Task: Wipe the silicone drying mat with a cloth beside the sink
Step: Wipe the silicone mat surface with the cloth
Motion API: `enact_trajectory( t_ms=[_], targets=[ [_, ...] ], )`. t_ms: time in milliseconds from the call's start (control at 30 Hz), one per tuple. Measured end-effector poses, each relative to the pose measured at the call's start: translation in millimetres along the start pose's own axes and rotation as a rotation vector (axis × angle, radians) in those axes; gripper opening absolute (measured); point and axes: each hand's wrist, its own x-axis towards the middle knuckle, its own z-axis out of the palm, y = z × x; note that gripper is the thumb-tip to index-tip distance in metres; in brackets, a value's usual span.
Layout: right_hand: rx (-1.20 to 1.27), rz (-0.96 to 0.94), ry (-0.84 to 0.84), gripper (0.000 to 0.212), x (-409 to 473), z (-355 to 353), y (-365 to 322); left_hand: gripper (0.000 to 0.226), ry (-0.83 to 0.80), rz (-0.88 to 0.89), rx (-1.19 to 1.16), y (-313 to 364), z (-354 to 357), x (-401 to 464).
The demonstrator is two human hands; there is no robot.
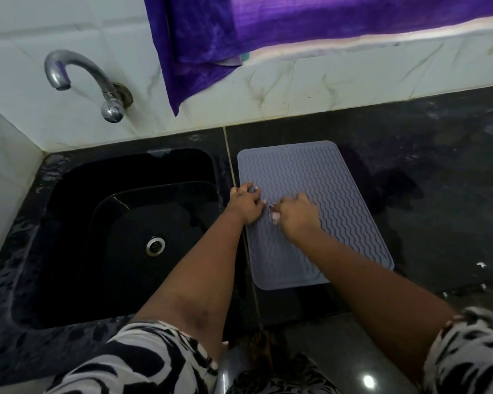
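A grey silicone drying mat (325,180) with wavy ridges lies on the black counter, just right of the sink. My left hand (245,204) presses on the mat's left edge with its fingers spread. My right hand (296,214) is clenched on the mat beside it, slightly blurred. Only a small white and pink bit of cloth (274,218) shows at that hand's left side; the fist hides the remainder.
The black sink (69,200) with a metal drain (155,245) lies left of the mat, under a chrome tap (69,64) on the tiled wall. A purple towel (211,38) hangs above. The black counter (439,166) stretches to the right.
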Motion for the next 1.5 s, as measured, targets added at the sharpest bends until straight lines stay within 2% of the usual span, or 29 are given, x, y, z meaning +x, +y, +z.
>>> enact_trajectory(
  t_ms=[67, 200, 300, 367, 400, 467, 533, 567, 633, 733, 833, 1000, 1100, 1167, 1233, 1300, 1400, 1467, 1500],
  targets=[
    [-0.039, -0.027, 0.029, 0.030, -15, 14, 4, 0.066, -0.003, 0.006, 0.011, -1, 1, -1],
    [0.073, 0.063, -0.025, 0.022, -43, 17, 15, 0.068, 0.018, 0.002, -0.017, 2, 2, -2],
    [0.021, 0.048, -0.277, 0.020, -59, 4, 16, 0.068, 0.007, -0.009, -0.005, 4, 2, -2],
    [0.128, 0.096, -0.428, 0.021, -60, -12, 21, 0.068, -0.006, -0.012, 0.010, 5, 2, -2],
    [0.228, 0.120, -0.421, 0.019, -55, -20, 25, 0.068, -0.009, -0.012, 0.018, 5, 2, -2],
    [0.344, 0.167, -0.292, 0.012, -35, -37, 34, 0.068, -0.005, -0.016, 0.024, 4, 3, -1],
    [0.410, 0.142, -0.116, 0.027, -15, -40, 35, 0.067, 0.002, -0.021, 0.009, 3, 5, 0],
    [0.425, 0.098, -0.082, 0.029, -8, -34, 31, 0.066, 0.008, -0.022, 0.010, 3, 6, 0],
    [0.326, -0.009, -0.093, 0.011, -4, -15, 16, 0.066, 0.012, -0.015, 0.036, 3, 7, 1],
    [-0.054, -0.105, -0.083, 0.027, -19, 13, -3, 0.066, 0.015, -0.016, 0.061, 3, 6, 2],
    [-0.180, -0.163, -0.110, 0.032, -44, 11, -7, 0.066, 0.017, -0.020, 0.055, 4, 6, 2],
    [-0.095, -0.129, -0.287, 0.026, -94, 9, -5, 0.066, 0.009, -0.023, 0.053, 5, 4, 1],
    [0.138, -0.036, -0.401, 0.024, -96, -16, 4, 0.067, 0.011, -0.019, 0.047, 5, 6, 0],
    [0.321, 0.058, -0.313, 0.007, -70, -37, 18, 0.066, 0.017, -0.019, 0.041, 5, 7, 0],
    [0.395, 0.078, -0.133, 0.017, -34, -43, 27, 0.066, 0.030, -0.015, 0.040, 4, 8, 1],
    [0.284, 0.022, -0.098, 0.007, -12, -29, 22, 0.066, 0.034, -0.014, 0.040, 4, 10, 1],
    [0.043, -0.083, -0.136, 0.025, -19, 12, 4, 0.066, 0.030, -0.019, 0.037, 4, 9, 3],
    [-0.110, -0.195, -0.054, 0.040, -43, 24, 2, 0.067, 0.019, -0.025, 0.056, 4, 9, 2],
    [-0.106, -0.251, -0.029, 0.043, -53, 28, 8, 0.067, 0.018, -0.024, 0.064, 4, 8, 2]
  ],
)
